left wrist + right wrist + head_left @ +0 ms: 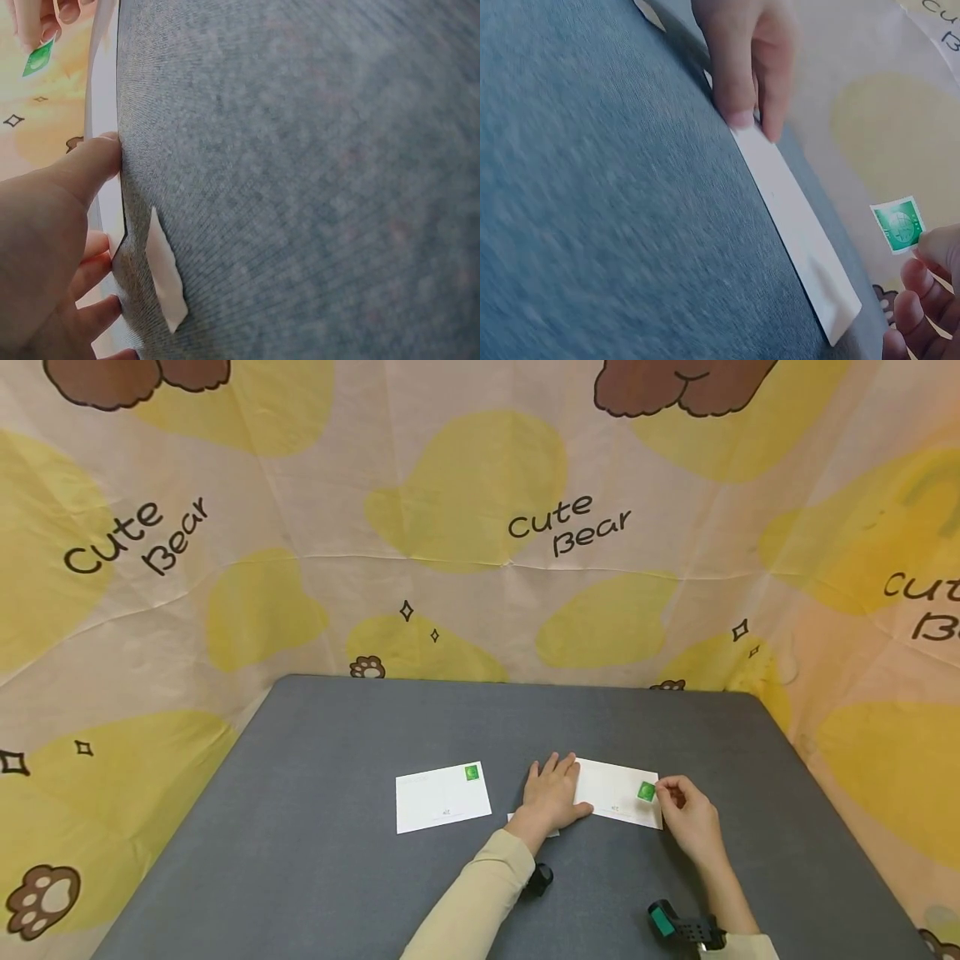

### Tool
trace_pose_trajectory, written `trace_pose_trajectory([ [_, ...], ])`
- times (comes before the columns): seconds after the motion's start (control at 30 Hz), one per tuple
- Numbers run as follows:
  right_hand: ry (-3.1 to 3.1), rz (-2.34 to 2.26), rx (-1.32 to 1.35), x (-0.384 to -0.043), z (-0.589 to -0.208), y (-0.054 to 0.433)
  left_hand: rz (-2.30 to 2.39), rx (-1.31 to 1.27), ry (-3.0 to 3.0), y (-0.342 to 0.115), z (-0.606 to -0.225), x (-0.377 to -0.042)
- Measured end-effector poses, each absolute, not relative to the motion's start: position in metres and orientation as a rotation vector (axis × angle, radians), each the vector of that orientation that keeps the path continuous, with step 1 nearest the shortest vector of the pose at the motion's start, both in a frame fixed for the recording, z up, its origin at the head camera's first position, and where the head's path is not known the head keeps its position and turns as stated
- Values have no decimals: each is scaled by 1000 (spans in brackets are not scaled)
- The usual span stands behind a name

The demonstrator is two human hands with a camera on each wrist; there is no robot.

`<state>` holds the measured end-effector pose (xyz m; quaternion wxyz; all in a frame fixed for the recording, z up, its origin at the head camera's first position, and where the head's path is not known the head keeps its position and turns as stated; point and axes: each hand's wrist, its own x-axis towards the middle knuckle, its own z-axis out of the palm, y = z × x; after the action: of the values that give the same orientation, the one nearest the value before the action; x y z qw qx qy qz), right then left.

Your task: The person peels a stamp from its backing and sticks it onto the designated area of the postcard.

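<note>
A white envelope-like card (600, 787) lies on the grey table, and my left hand (551, 795) presses its left end with fingers spread. Between thumb and fingertips my right hand (692, 818) pinches a green postage stamp (898, 225) by its edge. In the right wrist view the stamp hangs in the air, apart from the card, above its right end. Further left lies a second white card (442, 800) with a green stamp (472, 772) at its upper right corner. A small white paper piece (165, 277) sits on the table beside my left hand, partly hidden by it in the head view.
The grey table (337, 735) reaches back to a cloth backdrop (465, 493) printed with yellow patches and lettering. Dark straps with devices are worn on both wrists; the right one (686, 928) has a teal part.
</note>
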<state>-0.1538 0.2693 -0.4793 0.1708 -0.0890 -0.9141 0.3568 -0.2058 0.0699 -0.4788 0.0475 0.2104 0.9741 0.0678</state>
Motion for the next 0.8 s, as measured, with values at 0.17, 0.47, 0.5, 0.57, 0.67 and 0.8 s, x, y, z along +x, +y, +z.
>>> trace_pose_trajectory([
  [0.17, -2626, 983, -231, -159, -479, 276, 200, 640, 2972, 70, -478, -205],
  [0.47, -2663, 948, -186, -173, -484, 284, 194, 638, 2968, 70, -478, -205],
  [0.5, -2663, 950, -183, -174, -484, 284, 197, 638, 2967, 70, -478, -205],
  [0.57, -2666, 946, -178, -177, -485, 287, 207, 638, 2963, 70, -478, -205],
  [0.67, -2665, 940, -169, -180, -486, 290, 211, 639, 2962, 70, -477, -204],
  [0.8, -2681, 939, -168, -184, -489, 295, 212, 642, 2969, 69, -477, -204],
])
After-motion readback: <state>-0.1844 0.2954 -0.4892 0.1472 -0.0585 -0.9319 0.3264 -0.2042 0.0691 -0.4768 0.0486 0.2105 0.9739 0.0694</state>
